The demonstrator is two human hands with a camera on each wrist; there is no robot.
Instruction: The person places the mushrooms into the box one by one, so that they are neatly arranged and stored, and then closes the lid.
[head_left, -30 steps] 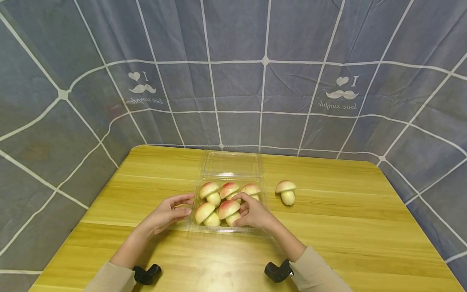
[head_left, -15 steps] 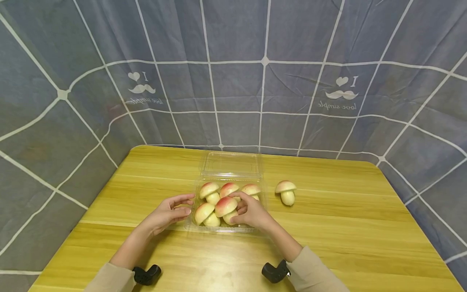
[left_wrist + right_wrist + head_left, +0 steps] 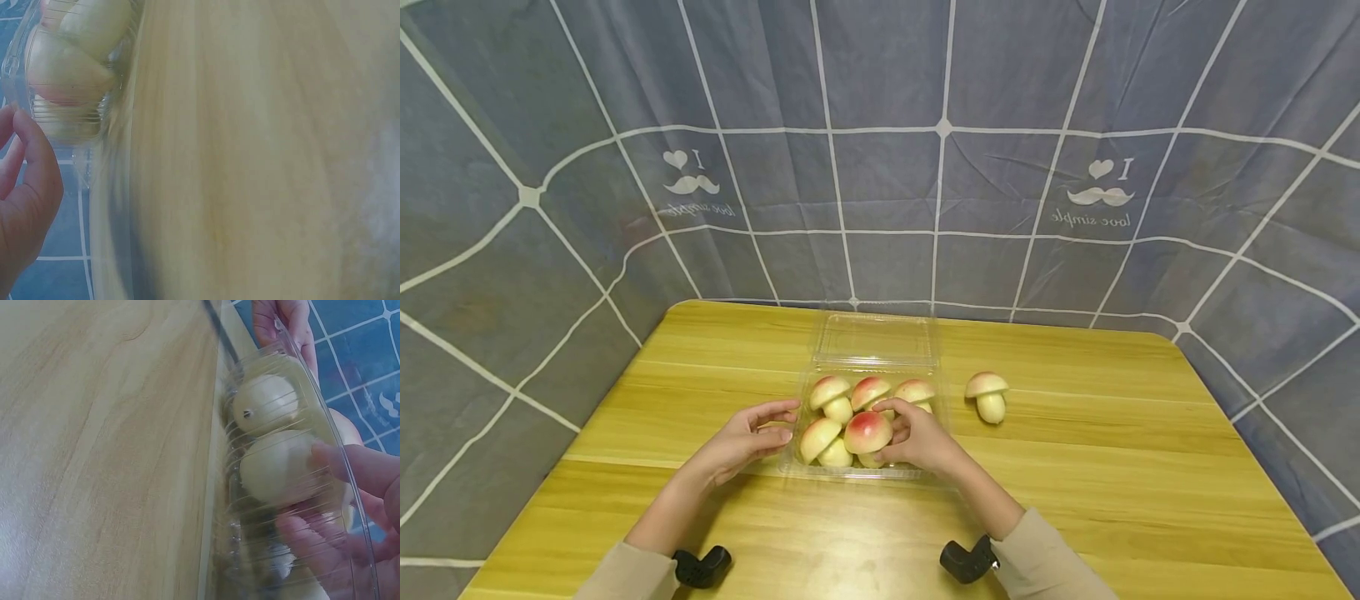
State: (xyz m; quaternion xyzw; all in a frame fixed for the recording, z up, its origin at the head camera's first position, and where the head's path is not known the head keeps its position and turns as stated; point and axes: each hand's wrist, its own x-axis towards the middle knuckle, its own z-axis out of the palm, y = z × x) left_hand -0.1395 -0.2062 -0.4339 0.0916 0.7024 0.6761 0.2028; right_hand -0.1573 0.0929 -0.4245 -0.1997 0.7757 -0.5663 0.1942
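A clear plastic clamshell box lies with its lid folded back on the table, holding several pale yellow mushroom-shaped pieces with red-blushed caps. My right hand reaches over the box's right side and grips the front-row mushroom-shaped piece by its stem; the thumb is on the near side. That cap faces up toward the head camera. In the right wrist view, its pale stem end shows through the ribbed wall. My left hand is at the box's left edge, thumb and forefinger apart, with nothing in its grasp.
Another mushroom-shaped piece lies on the wooden table, right of the box. The transparent lid stretches toward the back edge. A grey-blue checked curtain hangs behind. Black devices are fixed at both wrists.
My right hand has shifted the gripped mushroom-shaped piece slightly left within the box, and its cap has turned so the red top faces up. My left hand has stayed in place.
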